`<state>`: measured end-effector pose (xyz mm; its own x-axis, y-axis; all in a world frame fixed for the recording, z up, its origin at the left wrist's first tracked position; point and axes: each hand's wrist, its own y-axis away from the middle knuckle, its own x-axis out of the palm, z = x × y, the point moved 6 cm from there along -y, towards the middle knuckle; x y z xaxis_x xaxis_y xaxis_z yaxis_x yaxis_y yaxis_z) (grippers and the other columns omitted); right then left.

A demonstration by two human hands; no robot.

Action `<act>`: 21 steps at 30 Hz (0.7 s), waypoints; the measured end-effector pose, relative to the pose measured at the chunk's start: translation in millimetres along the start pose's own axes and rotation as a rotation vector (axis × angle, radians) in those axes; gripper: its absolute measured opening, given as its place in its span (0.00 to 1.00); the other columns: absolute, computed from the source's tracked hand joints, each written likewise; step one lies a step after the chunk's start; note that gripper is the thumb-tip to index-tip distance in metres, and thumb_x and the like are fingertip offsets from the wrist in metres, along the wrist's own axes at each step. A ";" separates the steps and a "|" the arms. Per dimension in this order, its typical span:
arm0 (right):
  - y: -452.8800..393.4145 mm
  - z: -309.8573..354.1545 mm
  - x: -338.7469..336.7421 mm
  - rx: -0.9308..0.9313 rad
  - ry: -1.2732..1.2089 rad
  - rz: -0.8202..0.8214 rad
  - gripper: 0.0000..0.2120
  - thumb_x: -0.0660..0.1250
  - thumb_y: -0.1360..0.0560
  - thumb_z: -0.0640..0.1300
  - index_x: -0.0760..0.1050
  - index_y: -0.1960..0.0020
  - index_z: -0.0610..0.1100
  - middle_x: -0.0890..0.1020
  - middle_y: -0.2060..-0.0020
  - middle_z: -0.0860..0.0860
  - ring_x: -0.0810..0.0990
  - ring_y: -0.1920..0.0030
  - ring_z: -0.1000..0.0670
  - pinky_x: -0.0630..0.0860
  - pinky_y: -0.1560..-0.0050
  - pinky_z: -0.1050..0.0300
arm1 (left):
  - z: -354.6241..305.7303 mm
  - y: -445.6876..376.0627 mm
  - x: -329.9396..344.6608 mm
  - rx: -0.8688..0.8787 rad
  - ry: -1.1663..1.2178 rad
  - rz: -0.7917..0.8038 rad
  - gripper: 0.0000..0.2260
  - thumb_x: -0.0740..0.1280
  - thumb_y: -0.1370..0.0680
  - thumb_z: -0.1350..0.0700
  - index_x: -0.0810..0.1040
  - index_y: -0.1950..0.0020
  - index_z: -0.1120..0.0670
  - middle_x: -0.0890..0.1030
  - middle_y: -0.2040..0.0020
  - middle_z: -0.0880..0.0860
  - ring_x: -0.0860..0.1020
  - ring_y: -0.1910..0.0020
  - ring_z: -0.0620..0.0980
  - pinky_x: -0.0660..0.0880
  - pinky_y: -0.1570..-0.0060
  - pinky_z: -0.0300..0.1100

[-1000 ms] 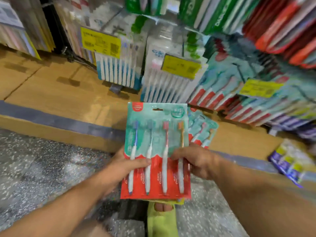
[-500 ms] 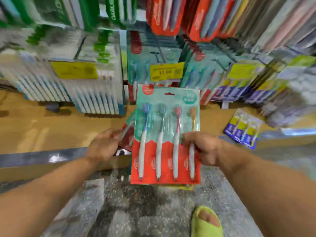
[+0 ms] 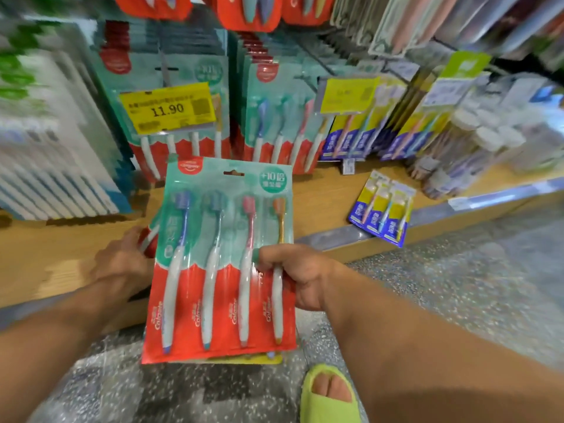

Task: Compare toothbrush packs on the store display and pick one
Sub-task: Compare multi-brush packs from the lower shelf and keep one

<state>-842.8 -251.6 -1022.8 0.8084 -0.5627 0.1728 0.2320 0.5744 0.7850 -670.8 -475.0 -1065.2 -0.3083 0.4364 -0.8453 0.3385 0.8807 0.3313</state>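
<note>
Speckled grey floor (image 3: 457, 285) runs under a low wooden shelf (image 3: 45, 257) below the hanging display. Right hand (image 3: 300, 274) pinches a four-brush toothbrush pack (image 3: 219, 261) upright by its right edge. Left hand (image 3: 122, 257) grips a second pack (image 3: 149, 239) just behind, over the shelf. A blue-yellow pack (image 3: 383, 209) overhangs the shelf edge.

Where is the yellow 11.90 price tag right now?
In the head view, the yellow 11.90 price tag hangs upper left of centre, on the teal-and-red packs directly above the four-brush pack being held.
</note>
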 end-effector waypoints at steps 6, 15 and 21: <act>-3.8 -3.8 1.3 0.015 -0.059 0.020 0.07 0.62 0.30 0.32 0.78 0.56 0.35 0.82 0.69 0.43 0.83 0.71 0.47 0.84 0.65 0.52 | -4.1 4.0 -1.8 -0.139 0.338 0.114 0.18 0.81 0.34 0.53 0.82 0.49 0.58 0.86 0.53 0.63 0.86 0.56 0.63 0.84 0.53 0.56; -9.2 -8.8 15.3 0.032 -0.025 -0.019 0.05 0.62 0.27 0.31 0.75 0.57 0.37 0.81 0.73 0.44 0.81 0.73 0.47 0.83 0.65 0.52 | 9.3 49.8 8.4 -0.120 0.731 0.299 0.24 0.78 0.34 0.56 0.74 0.42 0.55 0.84 0.47 0.67 0.84 0.49 0.68 0.81 0.47 0.68; -17.2 -14.1 18.4 -0.005 -0.003 -0.041 0.09 0.64 0.30 0.33 0.77 0.50 0.35 0.83 0.68 0.42 0.82 0.68 0.44 0.83 0.46 0.41 | 31.9 81.5 28.3 -0.131 0.906 0.433 0.36 0.77 0.36 0.39 0.75 0.34 0.55 0.85 0.42 0.64 0.83 0.43 0.69 0.76 0.40 0.72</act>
<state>-824.3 -263.5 -1041.5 0.7966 -0.5877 0.1418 0.2682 0.5538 0.7883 -623.5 -396.8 -1075.5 -0.7593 0.6503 -0.0234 0.4975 0.6033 0.6233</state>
